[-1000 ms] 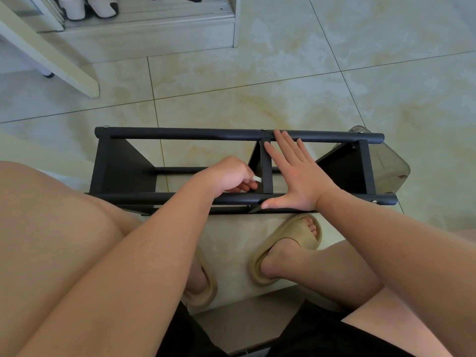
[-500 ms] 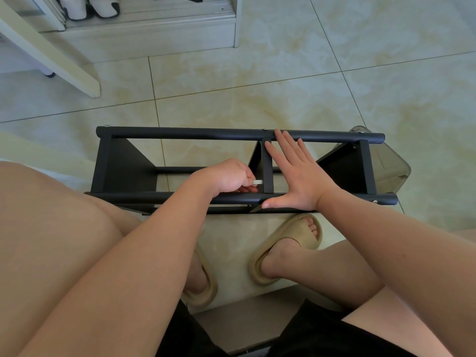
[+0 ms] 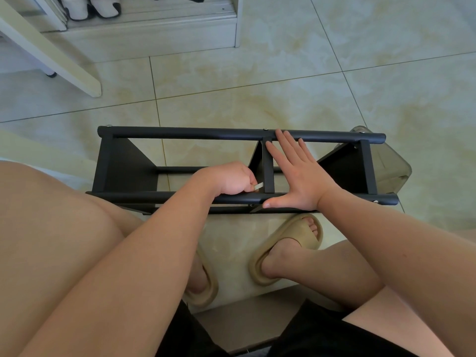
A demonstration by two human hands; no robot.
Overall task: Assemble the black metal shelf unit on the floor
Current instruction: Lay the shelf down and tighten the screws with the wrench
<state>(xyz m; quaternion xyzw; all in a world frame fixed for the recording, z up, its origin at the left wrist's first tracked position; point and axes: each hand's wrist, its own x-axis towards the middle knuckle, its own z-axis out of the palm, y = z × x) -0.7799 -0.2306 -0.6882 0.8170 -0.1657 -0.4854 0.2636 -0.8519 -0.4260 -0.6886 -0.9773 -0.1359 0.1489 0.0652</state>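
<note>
Floor tiles [image 3: 283, 81]: pale and glossy with thin grey grout lines; they fill the upper half of my view.
Shelf unit [image 3: 123, 171]: a black metal frame lying on the tiles across the middle of the picture. I see a far rail [image 3: 180, 133] and a near rail [image 3: 154, 197] running left to right, with short crossbars joining them.
Left hand [image 3: 229, 180]: clenched between the two rails, just left of the middle crossbar [image 3: 268, 171]. It pinches a small silvery tool [image 3: 258, 186] whose tip points at that crossbar; I cannot tell what kind of tool it is.
Right hand [image 3: 301, 181]: flat and grasping nothing, fingers straight and spread, just right of the middle crossbar. The thumb lies along the near rail and the fingertips reach the far rail.
Clear plastic container [image 3: 394, 171]: smoky, at the unit's right end, partly behind it.
Tan sandals [image 3: 288, 251]: on my operator's feet, lower centre.
Upper left: a slanted white furniture leg [image 3: 51, 50] and pale shoes [image 3: 90, 6] on a grey step.
</note>
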